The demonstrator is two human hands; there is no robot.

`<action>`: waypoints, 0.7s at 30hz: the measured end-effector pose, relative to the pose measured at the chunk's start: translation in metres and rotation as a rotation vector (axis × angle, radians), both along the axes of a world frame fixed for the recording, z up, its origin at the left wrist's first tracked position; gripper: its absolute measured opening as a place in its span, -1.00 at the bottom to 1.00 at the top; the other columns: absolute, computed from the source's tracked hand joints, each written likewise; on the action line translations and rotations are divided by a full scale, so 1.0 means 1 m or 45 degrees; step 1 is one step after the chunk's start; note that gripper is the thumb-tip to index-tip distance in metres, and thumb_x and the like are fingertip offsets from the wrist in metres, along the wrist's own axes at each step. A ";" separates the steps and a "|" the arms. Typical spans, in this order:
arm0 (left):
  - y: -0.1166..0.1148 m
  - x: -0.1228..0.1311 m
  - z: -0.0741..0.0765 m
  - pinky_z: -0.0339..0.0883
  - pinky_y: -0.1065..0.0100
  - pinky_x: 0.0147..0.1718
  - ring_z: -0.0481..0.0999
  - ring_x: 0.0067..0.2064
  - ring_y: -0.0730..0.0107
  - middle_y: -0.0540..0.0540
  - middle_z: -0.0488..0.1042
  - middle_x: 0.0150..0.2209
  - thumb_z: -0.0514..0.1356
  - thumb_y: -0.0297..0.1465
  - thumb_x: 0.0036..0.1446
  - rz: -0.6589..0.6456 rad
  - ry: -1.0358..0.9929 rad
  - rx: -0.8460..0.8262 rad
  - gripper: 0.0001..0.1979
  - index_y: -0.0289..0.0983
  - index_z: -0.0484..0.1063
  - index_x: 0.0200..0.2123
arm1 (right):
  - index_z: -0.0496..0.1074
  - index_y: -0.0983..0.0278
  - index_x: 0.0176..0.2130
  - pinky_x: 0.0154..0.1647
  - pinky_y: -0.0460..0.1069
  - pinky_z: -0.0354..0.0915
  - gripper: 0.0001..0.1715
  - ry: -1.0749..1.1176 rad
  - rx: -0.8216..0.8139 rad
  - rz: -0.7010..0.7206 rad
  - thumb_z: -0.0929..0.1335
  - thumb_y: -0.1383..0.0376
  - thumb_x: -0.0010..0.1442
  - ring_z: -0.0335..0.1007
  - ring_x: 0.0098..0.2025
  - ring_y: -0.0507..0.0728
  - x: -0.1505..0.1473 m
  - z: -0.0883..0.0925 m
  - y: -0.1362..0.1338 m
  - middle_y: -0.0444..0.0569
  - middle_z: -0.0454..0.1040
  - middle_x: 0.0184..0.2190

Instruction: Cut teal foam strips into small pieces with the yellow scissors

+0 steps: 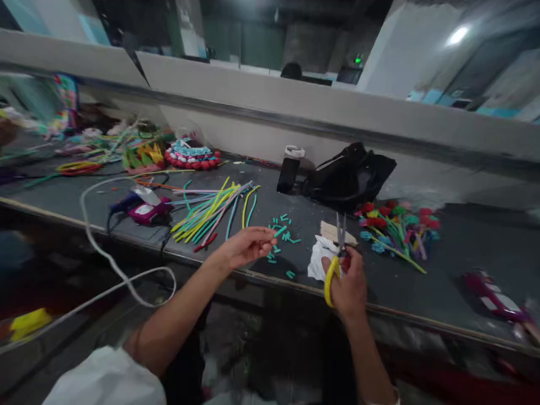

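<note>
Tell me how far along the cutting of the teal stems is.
Done: a scatter of short teal pieces lies on the table. In hand: the left hand pinches one teal piece; the right hand grips yellow scissors, blades up. Left: the bundle of long stems looks uncut.

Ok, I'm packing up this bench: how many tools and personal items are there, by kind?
Scissors: 1, in the right hand
Glue guns: 2, the right one blurred
Black bag: 1
Black tumbler: 1
Total: 5
Left out: the teal piece in the left hand
</note>
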State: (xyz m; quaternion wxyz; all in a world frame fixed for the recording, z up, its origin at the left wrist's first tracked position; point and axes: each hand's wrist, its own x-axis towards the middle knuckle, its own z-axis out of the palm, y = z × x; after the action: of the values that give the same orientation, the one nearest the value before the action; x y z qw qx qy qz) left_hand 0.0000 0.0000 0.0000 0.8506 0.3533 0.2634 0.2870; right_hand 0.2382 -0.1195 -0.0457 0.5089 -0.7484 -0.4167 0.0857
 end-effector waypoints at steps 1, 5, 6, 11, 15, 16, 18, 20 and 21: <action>-0.002 0.001 -0.002 0.34 0.58 -0.56 0.42 -0.58 0.63 -0.09 0.53 -0.46 0.25 -0.60 0.01 0.005 0.007 0.010 -0.87 -0.42 0.48 -0.30 | 0.28 0.27 0.05 -0.06 0.21 0.21 -0.21 -0.001 0.023 -0.006 0.44 -0.05 -0.07 0.31 -0.18 0.26 0.002 0.004 -0.003 0.05 0.37 -0.19; -0.008 0.002 -0.014 0.38 0.51 -0.52 0.49 -0.53 0.54 -0.12 0.56 -0.42 0.31 -0.55 -0.01 0.129 0.124 0.109 -0.81 -0.41 0.48 -0.25 | 0.24 0.23 0.05 -0.20 0.08 0.30 -0.31 0.099 0.081 0.112 0.36 -0.09 0.06 0.35 -0.18 0.20 -0.010 0.017 -0.020 0.05 0.37 -0.14; -0.009 0.001 -0.017 0.38 0.49 -0.52 0.49 -0.52 0.52 -0.12 0.56 -0.43 0.33 -0.53 -0.03 0.187 0.176 0.148 -0.80 -0.41 0.48 -0.27 | 0.23 0.22 0.05 -0.32 0.03 0.32 -0.32 0.160 0.080 0.181 0.34 -0.11 0.08 0.37 -0.29 0.15 -0.018 0.019 -0.024 0.00 0.38 -0.21; -0.010 -0.003 -0.022 0.35 0.48 -0.55 0.48 -0.54 0.52 -0.07 0.55 -0.47 0.38 -0.46 -0.11 0.341 0.293 0.246 -0.76 -0.39 0.46 -0.32 | 0.25 0.19 0.05 -0.73 -0.13 0.14 -0.34 0.560 -0.061 0.568 0.16 -0.21 0.22 0.15 -0.68 -0.04 -0.070 0.016 -0.043 -0.20 0.29 -0.52; -0.015 0.000 -0.014 0.31 0.48 -0.59 0.43 -0.58 0.53 -0.02 0.53 -0.50 0.34 -0.46 -0.11 0.323 0.366 0.387 -0.70 -0.35 0.41 -0.25 | 0.29 0.20 0.03 -0.74 -0.16 0.18 -0.32 0.904 -0.316 0.786 0.25 -0.22 0.17 0.18 -0.67 -0.07 -0.086 0.003 -0.043 -0.19 0.31 -0.49; -0.017 0.001 -0.012 0.30 0.47 -0.59 0.42 -0.59 0.53 0.00 0.53 -0.51 0.32 -0.47 -0.11 0.307 0.374 0.407 -0.68 -0.34 0.39 -0.22 | 0.29 0.21 0.03 -0.73 -0.16 0.19 -0.30 0.936 -0.332 0.789 0.26 -0.22 0.15 0.18 -0.67 -0.07 -0.086 0.000 -0.042 -0.19 0.31 -0.49; -0.020 0.003 -0.011 0.28 0.47 -0.60 0.40 -0.60 0.53 0.02 0.51 -0.53 0.30 -0.48 -0.11 0.275 0.381 0.413 -0.65 -0.32 0.35 -0.19 | 0.30 0.22 0.03 -0.75 -0.17 0.18 -0.27 0.940 -0.323 0.765 0.26 -0.24 0.13 0.17 -0.67 -0.07 -0.087 -0.005 -0.038 -0.19 0.29 -0.51; -0.022 0.004 -0.011 0.28 0.46 -0.59 0.39 -0.61 0.53 0.04 0.51 -0.53 0.27 -0.50 -0.11 0.250 0.379 0.406 -0.62 -0.30 0.32 -0.16 | 0.30 0.21 0.03 -0.75 -0.17 0.18 -0.26 0.946 -0.323 0.766 0.28 -0.25 0.11 0.17 -0.66 -0.07 -0.088 -0.008 -0.036 -0.19 0.29 -0.51; -0.023 0.004 -0.011 0.29 0.46 -0.58 0.39 -0.60 0.52 0.04 0.50 -0.53 0.26 -0.51 -0.12 0.237 0.370 0.399 -0.60 -0.30 0.31 -0.14 | 0.30 0.20 0.03 -0.75 -0.17 0.18 -0.26 0.946 -0.325 0.770 0.28 -0.25 0.11 0.16 -0.67 -0.07 -0.088 -0.008 -0.035 -0.20 0.28 -0.51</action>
State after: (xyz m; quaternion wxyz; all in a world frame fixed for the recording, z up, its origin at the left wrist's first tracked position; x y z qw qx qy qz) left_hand 0.0042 -0.0230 -0.0113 0.7084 0.4926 0.3668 0.3479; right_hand 0.1500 -0.1541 -0.0538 0.4795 -0.5692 -0.3919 0.5408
